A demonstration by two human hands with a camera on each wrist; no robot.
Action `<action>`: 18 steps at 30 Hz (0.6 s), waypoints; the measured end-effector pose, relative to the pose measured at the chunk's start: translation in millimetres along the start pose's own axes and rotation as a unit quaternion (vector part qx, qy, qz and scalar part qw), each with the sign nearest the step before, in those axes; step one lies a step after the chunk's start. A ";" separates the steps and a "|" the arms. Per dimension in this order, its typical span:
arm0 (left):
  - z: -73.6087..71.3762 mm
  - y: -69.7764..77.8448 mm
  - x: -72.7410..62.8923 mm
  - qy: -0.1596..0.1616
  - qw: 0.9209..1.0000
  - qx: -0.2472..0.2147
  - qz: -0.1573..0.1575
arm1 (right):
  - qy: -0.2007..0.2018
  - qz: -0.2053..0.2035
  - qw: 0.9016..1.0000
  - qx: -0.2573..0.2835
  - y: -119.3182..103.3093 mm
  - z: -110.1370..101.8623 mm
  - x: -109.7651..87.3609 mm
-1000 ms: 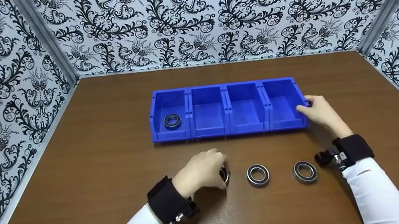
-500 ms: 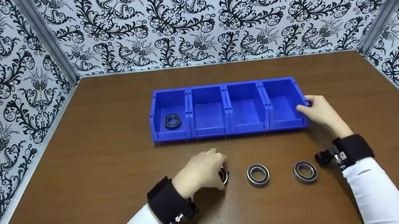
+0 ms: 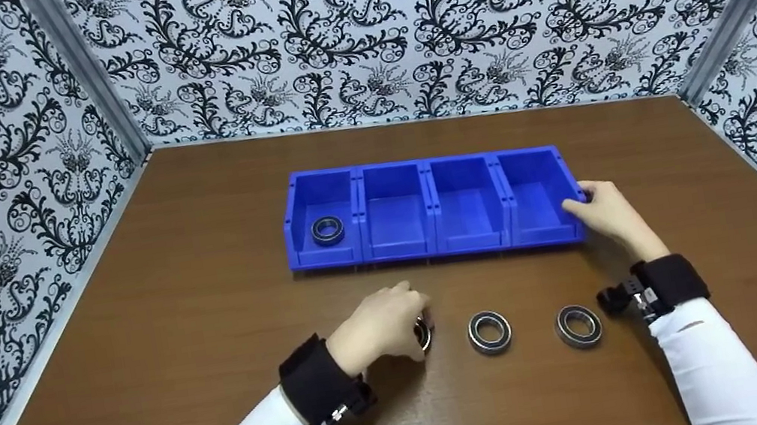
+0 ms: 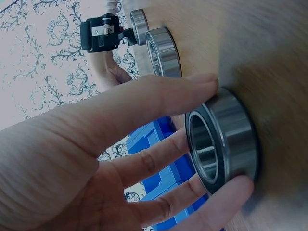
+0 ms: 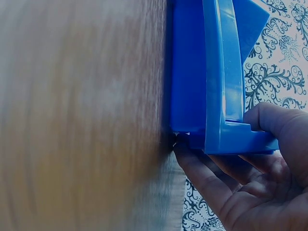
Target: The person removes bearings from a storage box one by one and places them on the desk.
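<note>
In front of the blue bin row [image 3: 400, 251], my left hand [image 3: 382, 324] grips a ball bearing [image 4: 236, 137] between thumb and fingers. The bearing lies flat on the table, its steel outer ring showing in the left wrist view, while the head view shows only a sliver past my fingers. My right hand [image 3: 607, 216] holds the right end wall of the bins, thumb over the inner side and fingers outside and below, as the right wrist view shows. Another bearing [image 3: 327, 230] lies in the leftmost compartment; the other compartments hold nothing.
Two more bearings lie on the brown table [image 3: 190, 273]: one bearing [image 3: 489, 332] right of my left hand, another bearing [image 3: 579, 327] near the right wrist strap [image 3: 669, 284]. Patterned panels [image 3: 350, 34] enclose the back and sides of the table.
My left hand and the bearing in its grip have shifted very slightly left. The right hand, the bins and the other bearings stay where they were.
</note>
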State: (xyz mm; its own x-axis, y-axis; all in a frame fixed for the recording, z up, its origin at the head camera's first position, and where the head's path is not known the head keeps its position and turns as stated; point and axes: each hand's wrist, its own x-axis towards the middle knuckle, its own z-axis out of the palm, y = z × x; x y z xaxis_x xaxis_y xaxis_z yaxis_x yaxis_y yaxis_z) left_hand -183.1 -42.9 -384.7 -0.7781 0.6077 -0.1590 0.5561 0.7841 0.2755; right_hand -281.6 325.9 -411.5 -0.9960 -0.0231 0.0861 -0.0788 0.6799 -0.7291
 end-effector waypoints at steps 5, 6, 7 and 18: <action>-0.1 0.0 0.4 -0.004 1.000 0.005 -0.004 | -0.002 0.003 1.000 0.004 0.1 0.1 0.6; -0.1 -0.1 0.5 -0.004 1.000 0.006 -0.005 | -0.002 0.003 1.000 0.004 -0.3 0.1 0.6; 0.1 -0.2 0.6 -0.005 1.000 0.006 -0.007 | -0.001 0.004 1.000 0.003 -0.4 0.0 0.6; 0.5 0.4 0.1 -0.004 1.000 0.023 -0.011 | -0.010 -0.004 1.000 -0.001 -2.2 -0.8 -0.1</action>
State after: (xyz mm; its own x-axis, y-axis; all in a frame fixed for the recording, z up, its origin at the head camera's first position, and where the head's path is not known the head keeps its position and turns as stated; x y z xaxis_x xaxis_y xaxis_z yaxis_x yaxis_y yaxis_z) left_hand -182.8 -42.5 -385.1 -0.7875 0.5918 -0.1718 0.5528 0.8016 0.2277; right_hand -281.3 325.0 -409.4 -0.9960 -0.0441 0.0782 -0.0873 0.6807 -0.7273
